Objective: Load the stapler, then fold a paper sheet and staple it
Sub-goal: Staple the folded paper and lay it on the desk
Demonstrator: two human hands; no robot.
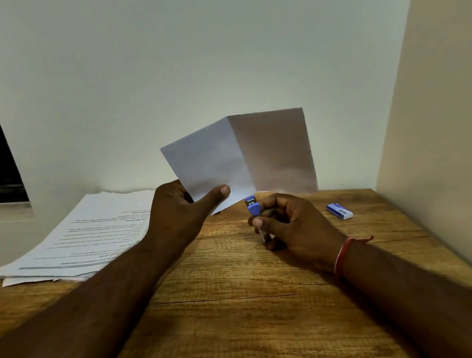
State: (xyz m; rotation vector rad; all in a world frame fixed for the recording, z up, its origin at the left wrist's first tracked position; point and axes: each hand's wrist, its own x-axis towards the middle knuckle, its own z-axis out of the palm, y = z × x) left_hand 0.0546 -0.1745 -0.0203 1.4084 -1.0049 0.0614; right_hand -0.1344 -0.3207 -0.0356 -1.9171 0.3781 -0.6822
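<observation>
Far left on the brown wooden table (236, 319) lies a stack of printed white paper sheets (82, 239), apart from both hands. The left hand (177, 210) pinches w/ its thumb the lower-left corner of the folded white paper sheet (239, 153), which is held upright, half open, crease vertical. Just right & nearer, the right hand (292, 225) curls its fingers round the small purple stapler (252, 205). The stapler's long axis runs near-far, nose toward the sheet's lower edge, close but prob. not touching. A small blue-white staple box (339, 211) lies far right by the wall. Open room is in the near middle.
</observation>
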